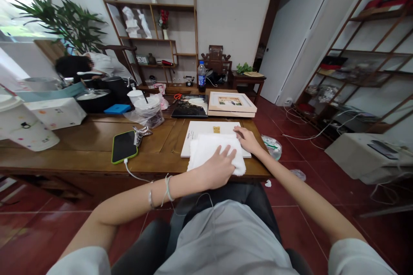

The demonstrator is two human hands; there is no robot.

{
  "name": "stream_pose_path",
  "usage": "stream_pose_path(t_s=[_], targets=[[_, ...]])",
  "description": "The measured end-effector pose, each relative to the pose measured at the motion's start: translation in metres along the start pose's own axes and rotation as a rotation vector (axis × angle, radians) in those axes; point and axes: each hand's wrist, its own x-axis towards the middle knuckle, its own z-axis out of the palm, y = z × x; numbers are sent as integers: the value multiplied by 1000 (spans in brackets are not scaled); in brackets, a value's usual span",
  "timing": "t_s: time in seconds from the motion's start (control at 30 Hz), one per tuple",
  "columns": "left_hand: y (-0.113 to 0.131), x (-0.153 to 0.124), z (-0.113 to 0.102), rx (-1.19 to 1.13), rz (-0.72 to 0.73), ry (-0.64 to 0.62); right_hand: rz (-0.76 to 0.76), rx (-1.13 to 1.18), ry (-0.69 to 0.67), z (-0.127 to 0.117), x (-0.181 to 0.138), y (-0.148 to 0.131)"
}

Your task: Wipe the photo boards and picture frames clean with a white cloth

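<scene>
A folded white cloth (206,148) lies over the front part of a white flat panel (195,129) near the table's front edge. A small gold patch (216,129) shows on the panel beyond the cloth. My left hand (222,164) rests on the cloth, its fingers spread and pressing down. At the panel's right side is my right hand (245,138), fingers stretched out and touching the panel near its far right corner. Part of the panel is hidden under the cloth.
Behind the panel lie a framed picture (232,102) and a dark glossy board (190,106). A bottle (201,77) stands farther back. Leftward are a phone (124,146) on a cable, a bagged cup (146,107) and a paper cup (27,124). One person sits behind.
</scene>
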Motion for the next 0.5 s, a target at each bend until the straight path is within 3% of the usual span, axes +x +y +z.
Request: stream_pose_path(t_s=[0.1,0.2,0.33,0.5], targets=[[2,-13,-3,-14,35,11,-1,7,6,1,0,0],[-14,-11,2,-30,23,-2,-4,-11,2,0,0,-1],[-52,10,20,-65,-75,-47,-4,-35,-9,0,0,-2],[-103,42,47,-158,-179,20,-4,-38,-13,1,0,0]])
